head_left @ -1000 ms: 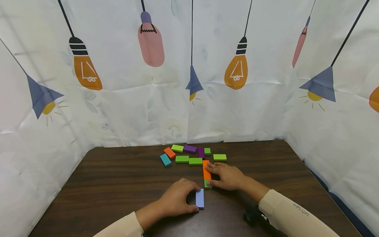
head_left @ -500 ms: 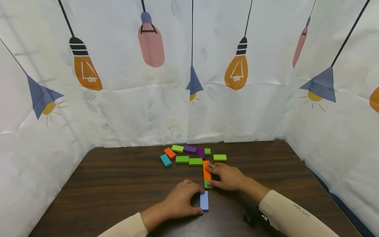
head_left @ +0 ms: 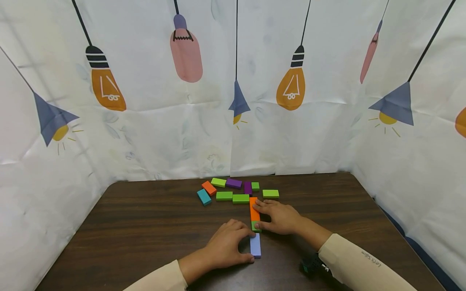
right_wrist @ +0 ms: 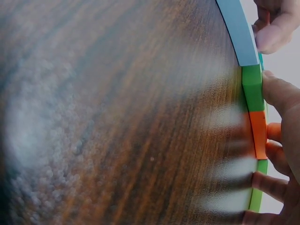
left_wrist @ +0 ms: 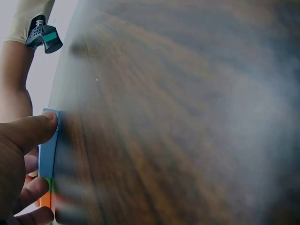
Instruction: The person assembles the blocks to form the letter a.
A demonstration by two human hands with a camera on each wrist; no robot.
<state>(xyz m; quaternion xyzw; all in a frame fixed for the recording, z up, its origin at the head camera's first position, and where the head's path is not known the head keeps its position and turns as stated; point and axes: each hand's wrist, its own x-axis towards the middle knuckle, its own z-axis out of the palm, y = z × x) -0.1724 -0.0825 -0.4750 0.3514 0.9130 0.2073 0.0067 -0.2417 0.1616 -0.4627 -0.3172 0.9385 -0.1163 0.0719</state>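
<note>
My left hand (head_left: 225,246) pinches a lavender block (head_left: 255,245) lengthwise, thumb at its near end and a finger at the far end. Just beyond it lies a small green block (head_left: 253,228), in line with an orange block (head_left: 254,213). In the right wrist view the lavender block (right_wrist: 240,35) appears to meet the small green one (right_wrist: 253,86). My right hand (head_left: 282,218) rests beside this row, its thumb on the small green block and fingertips on the orange one. The row's far end meets a line of two green blocks (head_left: 241,199).
A purple block (head_left: 247,188) and a small green block (head_left: 255,186) stand beyond the orange one. Another green block (head_left: 270,194) lies to the right. Yellow-green (head_left: 218,182), purple (head_left: 234,183), red-orange (head_left: 209,188) and teal (head_left: 204,197) blocks lie behind on the brown table (head_left: 145,226).
My left hand has slid the lavender block rightward, then slightly away from me, into line with the small green and orange blocks. The right hand has stayed in place.
</note>
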